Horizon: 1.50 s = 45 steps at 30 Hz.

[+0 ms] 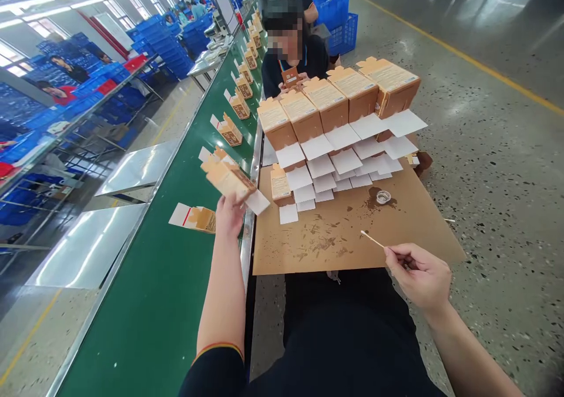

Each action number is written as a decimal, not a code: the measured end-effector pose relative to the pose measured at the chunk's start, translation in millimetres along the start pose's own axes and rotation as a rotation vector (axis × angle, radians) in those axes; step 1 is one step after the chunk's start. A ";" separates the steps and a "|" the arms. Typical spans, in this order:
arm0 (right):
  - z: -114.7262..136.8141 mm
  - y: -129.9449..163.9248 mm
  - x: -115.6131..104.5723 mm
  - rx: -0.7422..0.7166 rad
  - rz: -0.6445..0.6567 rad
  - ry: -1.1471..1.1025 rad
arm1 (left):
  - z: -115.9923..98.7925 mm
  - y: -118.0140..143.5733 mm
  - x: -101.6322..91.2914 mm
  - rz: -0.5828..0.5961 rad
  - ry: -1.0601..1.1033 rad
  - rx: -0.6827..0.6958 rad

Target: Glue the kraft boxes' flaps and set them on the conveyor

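My left hand (230, 214) is closed on a brown cardboard box (229, 177), held above the edge of the green conveyor belt (145, 303); the box is smeared by motion and its white flap hangs toward the table. Between the thumb and fingers of my right hand (418, 273) is a cotton swab (372, 238), its white tip pointing left over the cardboard sheet (304, 262). A small clear round dish (383, 197) sits on a wet dark patch of the sheet. Behind it, stacked boxes (326, 103) have white flaps sticking out toward me.
On the belt near my left wrist lies an open box (194, 218); several more stand in a row farther up. Across the stack, a person (295, 50) holds a small brown box (291, 77). Blue crates (343, 33) stand on the floor behind.
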State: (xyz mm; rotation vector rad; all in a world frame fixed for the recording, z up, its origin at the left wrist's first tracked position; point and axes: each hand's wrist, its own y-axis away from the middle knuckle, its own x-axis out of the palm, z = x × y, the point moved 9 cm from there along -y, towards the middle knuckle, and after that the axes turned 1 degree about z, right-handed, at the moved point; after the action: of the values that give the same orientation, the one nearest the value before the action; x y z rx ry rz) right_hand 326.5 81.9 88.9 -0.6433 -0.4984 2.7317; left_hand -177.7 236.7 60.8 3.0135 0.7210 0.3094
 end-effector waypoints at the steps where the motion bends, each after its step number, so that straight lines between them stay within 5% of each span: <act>1: 1.0 1.5 4.3 -0.002 0.020 -0.005 | 9.4 26.6 -4.7 0.038 0.034 -0.029; 4: 7.9 7.7 32.9 -0.024 0.131 -0.047 | 49.0 104.1 -2.3 0.091 0.110 -0.161; 7: 14.9 16.4 80.4 -0.065 0.288 -0.105 | 77.6 151.6 12.7 0.055 0.105 -0.203; 11: 12.4 28.1 135.5 -0.114 0.441 -0.100 | 89.4 164.5 29.0 0.036 0.010 -0.197; 15: 8.4 39.2 155.6 -0.171 0.520 -0.057 | 87.2 162.0 29.5 0.038 -0.072 -0.184; 26: -8.6 17.8 144.4 -0.126 0.478 0.004 | 85.5 175.2 39.1 0.013 -0.110 -0.131; 31: -10.1 6.0 112.5 -0.076 0.308 -0.041 | 81.3 193.1 44.5 -0.037 -0.259 -0.006; 36: -16.0 8.1 78.6 0.006 0.228 -0.017 | 84.7 204.0 47.7 -0.026 -0.377 -0.021; 41: -8.8 9.7 72.0 0.004 0.230 -0.040 | 87.7 204.9 52.8 -0.021 -0.435 -0.036; 45: -1.5 8.0 70.1 -0.014 0.226 -0.079 | 78.4 192.6 27.6 -0.075 -0.419 0.003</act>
State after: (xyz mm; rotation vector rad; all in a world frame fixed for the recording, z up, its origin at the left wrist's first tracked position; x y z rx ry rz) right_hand 265.5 99.8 58.4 -0.6320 -0.4909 2.9790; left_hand -52.2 78.8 3.1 2.8923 0.7837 -0.3175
